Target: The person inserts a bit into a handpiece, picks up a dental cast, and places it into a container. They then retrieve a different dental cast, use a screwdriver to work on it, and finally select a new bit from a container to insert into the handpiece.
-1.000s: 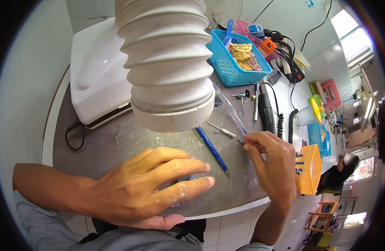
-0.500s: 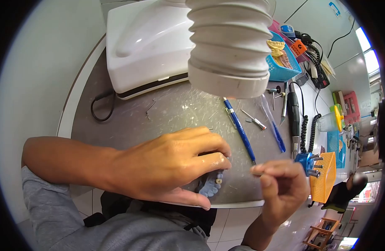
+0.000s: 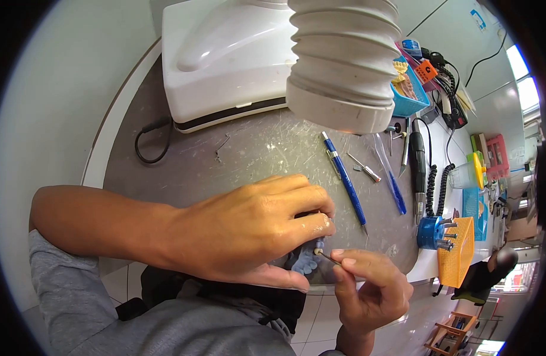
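My left hand (image 3: 255, 228) rests over a blue-grey dental model (image 3: 302, 263) near the table's front edge, its fingers curled around the far side and its thumb along the near side. Part of the model is hidden under that hand. One cream-coloured tooth (image 3: 318, 252) stands out among the grey ones. Between thumb and fingers, my right hand (image 3: 374, 291) pinches a thin dark instrument (image 3: 330, 258). Its tip meets the cream tooth, or lies right beside it. What kind of instrument it is, I cannot make out.
A blue mechanical pencil (image 3: 346, 184), a small metal bur (image 3: 364, 167) and a black handpiece (image 3: 418, 166) lie on the scratched table. A white suction hose (image 3: 344, 65) hangs above. Blue bur holder (image 3: 430, 232) and orange basket (image 3: 457, 252) stand right. A person (image 3: 486, 276) sits farther off.
My right hand has moved left and down, bringing the thin instrument to the cream tooth. My left hand stays on the dental model. The whole view has shifted slightly.
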A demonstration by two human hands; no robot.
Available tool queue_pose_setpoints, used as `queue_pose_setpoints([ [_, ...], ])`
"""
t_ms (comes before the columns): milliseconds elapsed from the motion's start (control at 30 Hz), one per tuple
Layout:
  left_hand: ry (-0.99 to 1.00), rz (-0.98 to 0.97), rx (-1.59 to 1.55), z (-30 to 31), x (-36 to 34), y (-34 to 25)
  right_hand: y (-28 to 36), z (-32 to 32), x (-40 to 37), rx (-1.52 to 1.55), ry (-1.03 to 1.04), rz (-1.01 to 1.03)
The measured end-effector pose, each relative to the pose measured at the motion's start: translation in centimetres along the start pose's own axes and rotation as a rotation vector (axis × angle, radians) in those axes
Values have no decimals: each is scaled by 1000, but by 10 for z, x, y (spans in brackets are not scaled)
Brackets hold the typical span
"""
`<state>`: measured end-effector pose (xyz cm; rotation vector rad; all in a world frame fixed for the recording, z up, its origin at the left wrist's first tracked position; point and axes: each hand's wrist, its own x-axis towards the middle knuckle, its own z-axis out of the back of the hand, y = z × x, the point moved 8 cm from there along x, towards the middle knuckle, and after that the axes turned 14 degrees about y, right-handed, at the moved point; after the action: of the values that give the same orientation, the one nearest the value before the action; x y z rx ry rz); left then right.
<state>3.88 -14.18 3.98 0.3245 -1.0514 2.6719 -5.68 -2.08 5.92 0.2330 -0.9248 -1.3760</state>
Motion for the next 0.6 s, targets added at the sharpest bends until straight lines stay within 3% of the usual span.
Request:
queue_pose_setpoints([
  [167,-20,-12,31,-3,0,-2,10,-4,-4,-109,52,63],
  [233,-8,-7,45,-3,0,-3,-3,16,-21,168,-365,2],
  [267,-14,-7,56,-1,0,-4,-3,20,-21,168,-364,15],
  [333,3,0,63,-2,0,-6,-22,30,-20,212,-323,-231],
  [367,1,-3,67,-2,0,-7,-26,30,-14,61,-247,-351],
  [400,2,-13,85,-2,0,-7,-29,33,-11,59,-247,-348],
  [467,-2,-23,102,-4,-1,-8,-16,21,4,-266,-18,-168],
  [500,-5,-10,107,-5,-2,-8,-22,20,0,-138,-72,-250],
  [600,7,21,163,-4,-5,-16,-23,21,4,-249,18,-225],
])
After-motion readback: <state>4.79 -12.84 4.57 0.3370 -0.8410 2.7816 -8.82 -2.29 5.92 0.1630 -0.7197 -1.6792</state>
